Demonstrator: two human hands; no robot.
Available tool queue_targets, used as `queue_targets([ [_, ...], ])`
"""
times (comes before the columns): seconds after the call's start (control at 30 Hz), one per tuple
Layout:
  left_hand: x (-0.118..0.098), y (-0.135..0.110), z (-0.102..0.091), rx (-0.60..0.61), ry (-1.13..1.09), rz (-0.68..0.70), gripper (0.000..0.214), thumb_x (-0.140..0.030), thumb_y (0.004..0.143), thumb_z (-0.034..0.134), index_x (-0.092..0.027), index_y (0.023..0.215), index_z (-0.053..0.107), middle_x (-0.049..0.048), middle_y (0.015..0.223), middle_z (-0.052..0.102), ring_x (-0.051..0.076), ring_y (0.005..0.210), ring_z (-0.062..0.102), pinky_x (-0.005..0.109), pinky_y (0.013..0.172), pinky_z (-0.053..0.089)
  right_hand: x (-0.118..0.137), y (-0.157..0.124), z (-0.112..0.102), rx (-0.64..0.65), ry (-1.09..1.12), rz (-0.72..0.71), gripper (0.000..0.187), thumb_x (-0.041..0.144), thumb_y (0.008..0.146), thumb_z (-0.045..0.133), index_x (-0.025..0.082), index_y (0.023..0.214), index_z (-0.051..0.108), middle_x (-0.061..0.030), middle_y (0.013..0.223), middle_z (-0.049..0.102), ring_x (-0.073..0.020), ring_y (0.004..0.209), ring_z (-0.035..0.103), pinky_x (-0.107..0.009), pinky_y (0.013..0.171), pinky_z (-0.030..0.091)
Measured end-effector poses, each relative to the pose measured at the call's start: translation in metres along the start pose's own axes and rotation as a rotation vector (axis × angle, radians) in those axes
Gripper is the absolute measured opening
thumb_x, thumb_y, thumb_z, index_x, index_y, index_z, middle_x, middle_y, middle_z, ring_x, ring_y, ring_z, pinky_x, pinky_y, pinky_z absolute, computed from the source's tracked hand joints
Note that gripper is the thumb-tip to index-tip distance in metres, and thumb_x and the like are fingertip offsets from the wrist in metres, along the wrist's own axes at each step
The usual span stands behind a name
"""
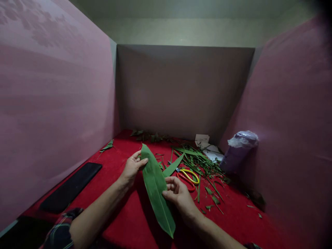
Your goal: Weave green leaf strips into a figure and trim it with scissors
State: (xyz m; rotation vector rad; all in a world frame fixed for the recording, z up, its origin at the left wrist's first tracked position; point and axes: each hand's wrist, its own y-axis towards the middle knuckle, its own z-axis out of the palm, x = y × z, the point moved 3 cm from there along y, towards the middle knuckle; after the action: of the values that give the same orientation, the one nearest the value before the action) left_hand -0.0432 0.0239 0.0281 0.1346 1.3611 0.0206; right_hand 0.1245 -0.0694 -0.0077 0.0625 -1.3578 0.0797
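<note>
A long, broad green leaf point(157, 193) is held up above the red cloth, its pointed tip toward me. My left hand point(132, 168) pinches its far left edge between thumb and fingers. Lower down, my right hand point(178, 195) grips the right edge, thumb on the near face and fingers curled behind. Just past my right hand lies a pair of scissors point(190, 176) with one yellow and one red handle. Another leaf piece point(174, 166) rests by the scissors, partly hidden behind the held leaf.
A pile of cut green strips point(199, 160) spreads at the back right, near white papers point(211, 151). A purple bin point(236, 157) with a plastic liner stands by the right pink wall. A black flat slab point(72, 186) lies at left. Leaf scraps point(106, 146) sit at far left.
</note>
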Motion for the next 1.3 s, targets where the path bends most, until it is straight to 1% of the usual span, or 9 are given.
queue_targets([
  [0.1,-0.015,-0.003,-0.006,-0.14,0.099,0.07,0.067,-0.031,0.055,0.073,-0.014,0.114,0.045,0.0097,0.103,0.057,0.019,0.092,0.055,0.03,0.081,0.043,0.017,-0.003,-0.007,-0.159,-0.361,-0.264,0.034,0.026,0.07,0.061,0.02,0.101,0.05,-0.0059,0.097,0.057,-0.0204,0.09,0.054,-0.035,0.08,0.043],
  [0.23,-0.056,-0.027,-0.003,-0.176,0.272,0.296,0.047,-0.035,0.069,0.062,-0.017,0.11,0.049,0.0083,0.108,0.056,0.018,0.1,0.051,0.03,0.086,0.039,0.036,-0.01,-0.015,-0.344,-0.72,-0.577,0.034,0.023,0.079,0.052,0.021,0.112,0.047,-0.0089,0.116,0.049,-0.0229,0.108,0.044,-0.04,0.093,0.034],
  [0.37,-0.096,-0.064,0.007,-0.111,0.284,0.358,0.035,-0.031,0.073,0.059,-0.021,0.105,0.053,0.0049,0.105,0.059,0.017,0.099,0.052,0.028,0.085,0.04,0.042,-0.009,-0.019,-0.362,-0.807,-0.623,0.021,0.024,0.082,0.047,0.02,0.103,0.052,-0.0081,0.105,0.054,-0.0213,0.1,0.048,-0.035,0.087,0.037],
  [0.5,-0.111,-0.089,0.01,-0.087,0.3,0.35,0.027,-0.03,0.072,0.059,-0.022,0.098,0.057,0.0025,0.093,0.064,0.017,0.093,0.056,0.028,0.082,0.042,0.041,0.0,-0.028,-0.343,-0.972,-0.488,0.022,0.03,0.086,0.04,0.02,0.077,0.057,-0.0047,0.078,0.059,-0.0191,0.075,0.054,-0.029,0.068,0.037],
  [0.67,-0.05,-0.078,0.008,0.178,0.636,0.111,0.03,-0.033,0.071,0.056,-0.019,0.099,0.058,0.0047,0.083,0.064,0.019,0.075,0.058,0.029,0.068,0.044,0.031,0.01,-0.041,-0.256,-1.025,-0.291,0.024,0.032,0.083,0.045,0.02,0.069,0.06,-0.0041,0.068,0.061,-0.018,0.063,0.053,-0.028,0.06,0.033],
  [0.77,-0.001,-0.06,0.005,0.163,0.894,0.029,0.048,-0.028,0.064,0.06,-0.017,0.11,0.052,0.0081,0.092,0.062,0.022,0.084,0.057,0.03,0.073,0.041,0.02,0.014,-0.042,-0.185,-0.968,-0.252,0.012,0.026,0.074,0.054,0.019,0.069,0.062,-0.0031,0.068,0.062,-0.0177,0.065,0.054,-0.027,0.061,0.034],
  [0.87,0.025,-0.045,0.008,0.119,1.0,0.022,0.053,-0.021,0.063,0.056,-0.015,0.115,0.048,0.009,0.092,0.06,0.021,0.085,0.055,0.028,0.072,0.039,0.007,0.018,-0.042,-0.097,-0.87,-0.186,0.009,0.019,0.066,0.059,0.018,0.073,0.063,-0.0012,0.069,0.063,-0.0172,0.067,0.056,-0.025,0.061,0.036],
  [1.03,0.029,-0.032,0.015,0.087,1.018,-0.029,0.059,-0.022,0.061,0.056,-0.014,0.117,0.043,0.0046,0.075,0.059,0.02,0.071,0.055,0.026,0.058,0.035,-0.011,0.024,-0.04,-0.002,-0.662,-0.038,0.011,0.015,0.058,0.059,0.015,0.069,0.06,0.002,0.061,0.06,-0.0132,0.059,0.055,-0.022,0.053,0.038],
  [1.3,0.028,-0.022,0.017,0.05,0.895,-0.066,0.049,-0.026,0.056,0.063,-0.019,0.103,0.05,0.0022,0.075,0.055,0.019,0.072,0.053,0.026,0.059,0.034,-0.014,0.023,-0.03,0.075,-0.333,0.177,0.018,0.022,0.053,0.056,0.018,0.064,0.042,0.0098,0.039,0.045,-0.0064,0.028,0.04,-0.017,0.031,0.029],
])
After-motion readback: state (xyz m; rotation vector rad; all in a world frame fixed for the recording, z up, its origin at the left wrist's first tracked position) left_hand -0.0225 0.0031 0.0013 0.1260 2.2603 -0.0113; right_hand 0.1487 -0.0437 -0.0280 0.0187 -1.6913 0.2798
